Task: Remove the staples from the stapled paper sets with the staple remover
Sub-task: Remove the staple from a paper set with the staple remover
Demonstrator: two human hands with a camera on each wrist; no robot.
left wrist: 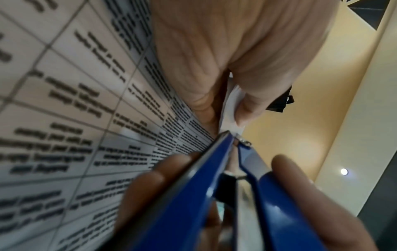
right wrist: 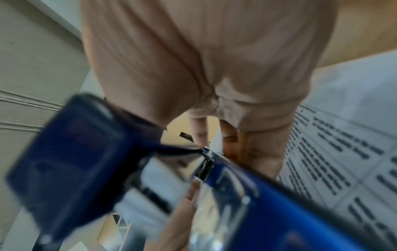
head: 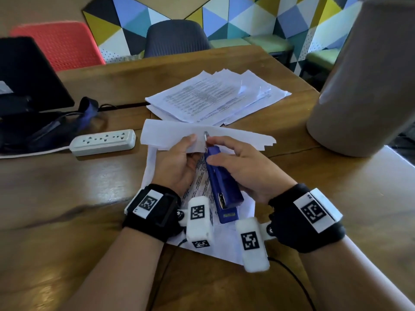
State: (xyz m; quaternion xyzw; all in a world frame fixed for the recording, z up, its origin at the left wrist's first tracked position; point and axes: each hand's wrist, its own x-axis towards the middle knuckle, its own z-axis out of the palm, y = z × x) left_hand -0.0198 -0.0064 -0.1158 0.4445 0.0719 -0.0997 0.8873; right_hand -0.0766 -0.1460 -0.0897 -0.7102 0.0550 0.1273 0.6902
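left hand (head: 177,162): black wrist strap, white square-code tag, white camera block | right hand (head: 249,169): same strap, tag, block, thin black cable | forearms bare

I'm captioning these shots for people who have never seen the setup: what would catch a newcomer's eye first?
Front and centre, the blue stapler held by the right hand, its metal tip against a folded paper set that the left hand pinches. Behind them on the wooden table lies a fanned pile of printed sheets, with a white power strip to the left.
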